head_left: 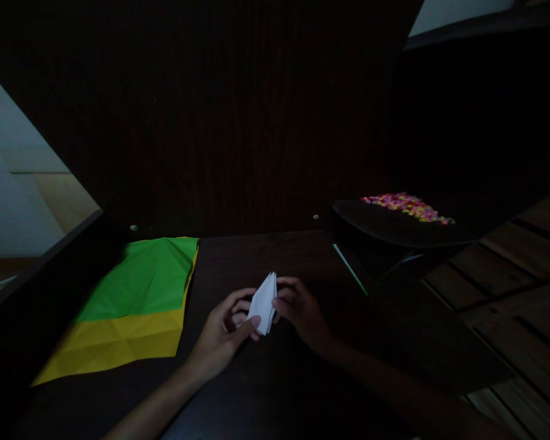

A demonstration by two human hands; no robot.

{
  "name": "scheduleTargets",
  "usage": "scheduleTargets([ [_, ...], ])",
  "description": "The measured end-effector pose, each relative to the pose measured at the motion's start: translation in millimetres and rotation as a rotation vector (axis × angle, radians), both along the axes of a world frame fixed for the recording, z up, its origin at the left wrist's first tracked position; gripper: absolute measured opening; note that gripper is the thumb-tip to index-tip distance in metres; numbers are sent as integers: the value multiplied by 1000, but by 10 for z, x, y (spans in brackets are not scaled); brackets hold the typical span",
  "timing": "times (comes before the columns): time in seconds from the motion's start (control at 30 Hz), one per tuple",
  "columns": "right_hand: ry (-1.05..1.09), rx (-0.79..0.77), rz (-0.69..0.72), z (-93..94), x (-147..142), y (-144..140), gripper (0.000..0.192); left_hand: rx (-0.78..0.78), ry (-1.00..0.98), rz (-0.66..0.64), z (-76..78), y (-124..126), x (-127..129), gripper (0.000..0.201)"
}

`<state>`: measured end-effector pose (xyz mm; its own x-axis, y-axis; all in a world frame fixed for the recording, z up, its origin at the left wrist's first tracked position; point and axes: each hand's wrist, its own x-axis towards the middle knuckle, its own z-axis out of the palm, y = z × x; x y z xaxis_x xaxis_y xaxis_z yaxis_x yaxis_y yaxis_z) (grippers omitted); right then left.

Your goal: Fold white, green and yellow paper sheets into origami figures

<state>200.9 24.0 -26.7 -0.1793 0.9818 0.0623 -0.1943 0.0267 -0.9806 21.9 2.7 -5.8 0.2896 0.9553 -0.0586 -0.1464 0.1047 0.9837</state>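
Note:
A small white folded paper [263,305], layered and pointed at its top, is held between my two hands above the dark wooden surface. My left hand [224,327] grips its lower left side, with the thumb pressed on the front face and the fingers behind. On the right edge, my right hand [302,311] pinches the layers between thumb and fingers. Part of the right fingers is hidden behind the paper.
Creased green paper [142,281] overlaps a yellow sheet [132,342] at the left. A thin pale-green strip [351,270] lies at the right. Colourful small pieces [407,206] are heaped on a dark curved shelf [371,217]. A dark upright panel [233,122] stands behind.

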Motion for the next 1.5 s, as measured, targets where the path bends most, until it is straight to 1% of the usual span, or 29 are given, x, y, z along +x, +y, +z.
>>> scheduleTargets([
  [0.07, 5, -6, 50, -22, -30, -48, 59, 26, -21, 40, -19, -2, 2, 41],
  [0.1, -9, 6, 59, -29, -40, -68, 65, 42, -29, 54, -29, -5, 3, 39],
  [0.17, -41, 39, 46, -39, -48, -91, 68, 68, -34, 70, -47, -9, 3, 35],
  [0.27, -55, 58, 17, -48, -41, -86, 57, 71, -49, 75, -62, -9, 3, 33],
  [0.4, -57, 78, 33, -53, -25, -51, 41, 67, -85, 60, -61, -2, 0, 33],
  [0.5, -51, 92, 16, -46, -22, -37, 40, 64, -97, 53, -46, 0, -1, 32],
  [0.63, -55, 100, 10, -34, -17, -31, 37, 48, -111, 40, -25, -1, 3, 38],
  [0.73, -81, 102, -1, -31, -8, -27, 33, 39, -119, 33, -30, -1, 5, 38],
  [0.83, -95, 127, -1, -38, -2, -23, 33, 36, -123, 48, -48, 0, 5, 35],
  [1.03, -89, 153, 51, -80, 5, -22, 40, 44, -108, 69, -50, 8, -7, 23],
  [1.2, -69, 151, 88, -79, 20, -20, 34, 35, -71, 43, -72, 15, -35, 17],
  [1.27, -95, 182, 102, -56, 37, -19, 28, 38, -80, 45, -74, 17, -43, 17],
  [1.37, -215, 291, 105, -16, 74, -13, 14, 68, -70, 64, -52, 19, -48, 14],
  [1.43, -275, 344, 110, 2, 98, -8, 12, 73, -44, 64, -32, 21, -52, 11],
  [1.5, -294, 354, 111, 8, 114, -3, 14, 48, -23, 63, -23, 21, -59, 7],
])
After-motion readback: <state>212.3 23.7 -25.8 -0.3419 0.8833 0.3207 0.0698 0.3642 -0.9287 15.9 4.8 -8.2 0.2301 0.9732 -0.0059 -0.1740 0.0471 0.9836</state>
